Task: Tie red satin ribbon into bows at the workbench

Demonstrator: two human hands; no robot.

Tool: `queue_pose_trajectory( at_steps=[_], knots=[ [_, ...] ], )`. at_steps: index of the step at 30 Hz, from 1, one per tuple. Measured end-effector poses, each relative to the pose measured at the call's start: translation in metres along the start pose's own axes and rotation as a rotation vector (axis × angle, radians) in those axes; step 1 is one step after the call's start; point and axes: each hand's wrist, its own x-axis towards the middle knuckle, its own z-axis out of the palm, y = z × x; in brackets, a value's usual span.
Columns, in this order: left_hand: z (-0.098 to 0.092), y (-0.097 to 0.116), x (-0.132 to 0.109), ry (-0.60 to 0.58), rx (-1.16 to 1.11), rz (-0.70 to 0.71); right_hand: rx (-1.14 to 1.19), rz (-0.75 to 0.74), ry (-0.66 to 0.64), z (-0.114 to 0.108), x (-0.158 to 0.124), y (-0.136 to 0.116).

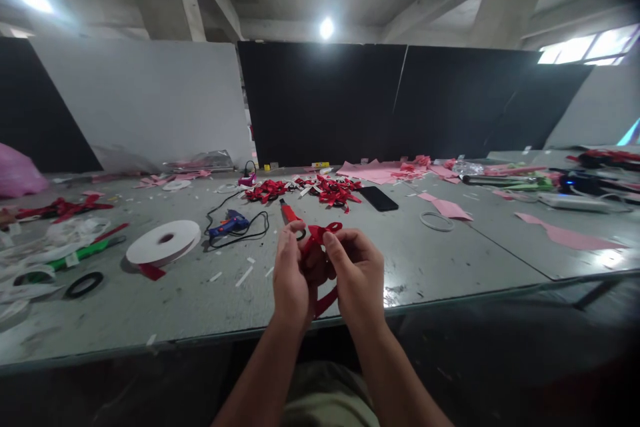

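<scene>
A length of red ribbon is folded into loops between my two hands, above the table's front edge. My left hand is closed round its left side, the fingers partly hidden behind the ribbon. With thumb and fingertips, my right hand pinches the loop on the right. A loose ribbon tail hangs below, between the palms. Just beyond my left fingers lies an orange-handled tool, partly covered by the hand. Farther back are piles of red ribbon bows.
A white ribbon spool and a blue glue gun with a black cord lie to the left. Behind my hands sits a black phone. Pink paper pieces are scattered on the right. A black ring lies front left.
</scene>
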Motion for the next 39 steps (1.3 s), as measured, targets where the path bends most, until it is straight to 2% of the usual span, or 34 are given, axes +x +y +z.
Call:
queue_pose_trajectory(
  at_steps=[4,7,14,17,22,26,29,32,34,39],
  knots=[
    [-0.005,-0.004,0.0,-0.104,0.089,0.026,-0.036,-0.023,0.012,0.001,-0.001,-0.002],
    [-0.008,-0.005,0.001,-0.127,0.141,0.047,-0.04,-0.036,0.022,0.001,-0.002,0.0],
    [-0.011,-0.003,0.005,-0.213,0.011,0.055,0.092,0.044,-0.025,0.0,-0.002,0.005],
    [-0.009,-0.003,0.004,-0.173,-0.053,0.076,0.089,0.02,-0.036,0.0,-0.004,0.003],
    [0.0,-0.001,0.003,-0.016,-0.239,0.075,0.076,0.011,-0.073,0.002,-0.007,0.005],
    [0.003,0.002,0.004,0.074,-0.296,0.039,0.138,-0.003,-0.017,0.001,-0.004,0.01],
    [0.001,0.003,0.004,0.068,-0.265,0.033,0.224,0.05,-0.019,-0.001,0.001,0.01],
    [-0.001,0.002,0.004,0.046,-0.198,0.011,0.248,0.168,-0.193,-0.003,0.005,0.007],
    [0.0,0.001,0.003,0.031,-0.143,-0.01,0.221,0.205,-0.239,-0.003,0.006,0.005],
    [0.002,0.0,0.001,0.079,-0.101,-0.011,0.226,0.183,-0.094,-0.003,0.007,0.004]
  ],
)
